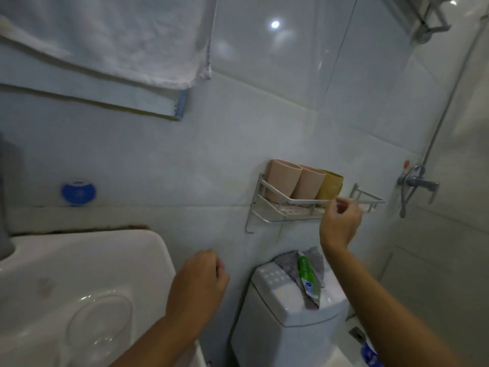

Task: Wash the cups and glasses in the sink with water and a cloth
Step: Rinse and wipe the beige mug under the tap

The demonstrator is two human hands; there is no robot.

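Our left hand (198, 284) hung nearest us, loosely curled and holding nothing, between the white sink (87, 287) and the toilet tank (285, 308). Our right hand (340, 221) reached up to the metal wall rack (291, 205), fingers curled at its front rail; whether they gripped it we could not tell. On the rack stood two pink cups (284, 178) and a yellow cup (329, 186), side by side. A toothpaste tube (308, 276) lay on a grey cloth (288, 262) atop the tank.

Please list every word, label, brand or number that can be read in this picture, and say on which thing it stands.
None can be read.
Green tube on the toilet tank: white print and a blue mark, too blurred.
Blue round thing on the wall: label too blurred.
Cups on the shelf: no print visible.
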